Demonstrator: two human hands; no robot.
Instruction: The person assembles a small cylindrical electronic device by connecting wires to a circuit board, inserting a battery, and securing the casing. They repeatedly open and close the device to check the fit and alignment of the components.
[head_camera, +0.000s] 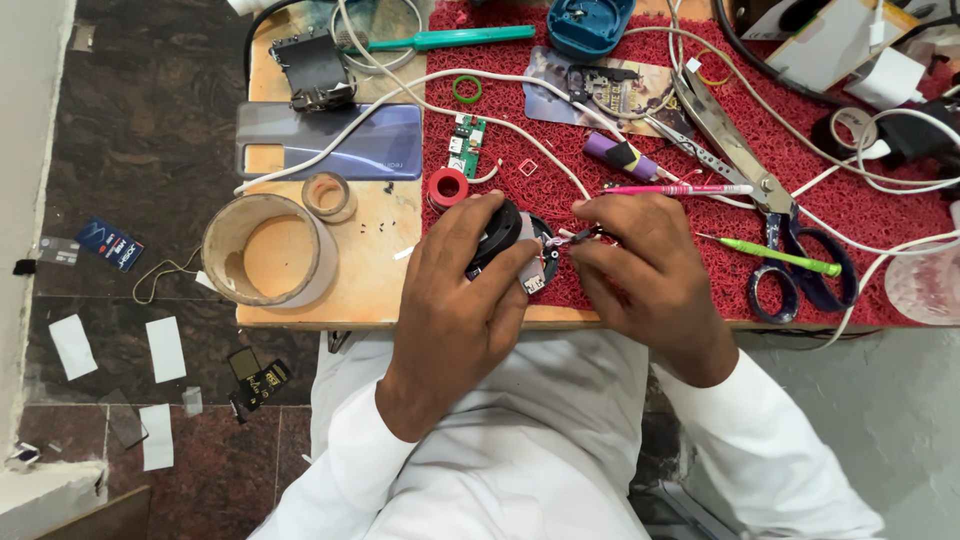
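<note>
My left hand (460, 290) grips a small round black device (503, 232) with a little circuit board and metal connector (533, 280) showing under the thumb. My right hand (645, 270) pinches thin wires (572, 238) at the device's right side, over the red mat (880, 200). Both hands sit near the table's front edge, above my white-clothed lap.
Scissors (770, 190), a green screwdriver (775, 257), a pink pen (680, 188), a purple cylinder (620, 155), a green circuit board (466, 145), a red tape spool (447, 186), a phone back cover (335, 140), tape rolls (268, 250) and white cables (520, 125) crowd the table. Paper scraps litter the floor.
</note>
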